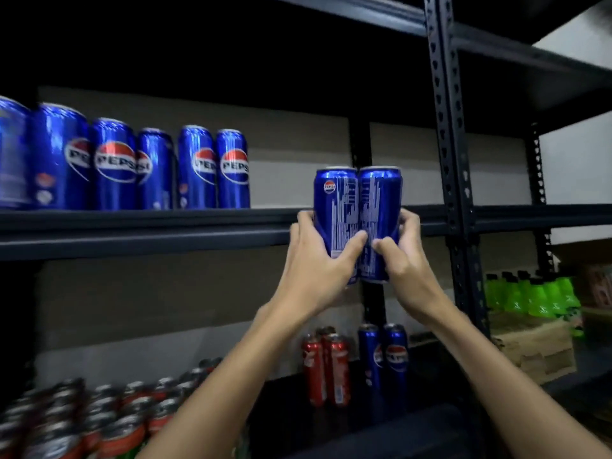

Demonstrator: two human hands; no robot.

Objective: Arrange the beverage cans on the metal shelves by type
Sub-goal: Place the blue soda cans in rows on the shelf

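Before the dark metal upper shelf [145, 223], our left hand [314, 260] and right hand [402, 260] each grip one tall blue Pepsi can [334, 207], pressed together [381, 207], probably to join the blue row [132, 167].

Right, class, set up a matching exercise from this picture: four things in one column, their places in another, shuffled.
Things:
1. two blue cans
2. row of blue cans
3. red cans
4. green bottles

Places:
A. on the lower shelf, beside two blue cans
B. held side by side in the hands
C. on the upper shelf, at the left
D. right of the metal upright

Pairs: 1-B, 2-C, 3-A, 4-D
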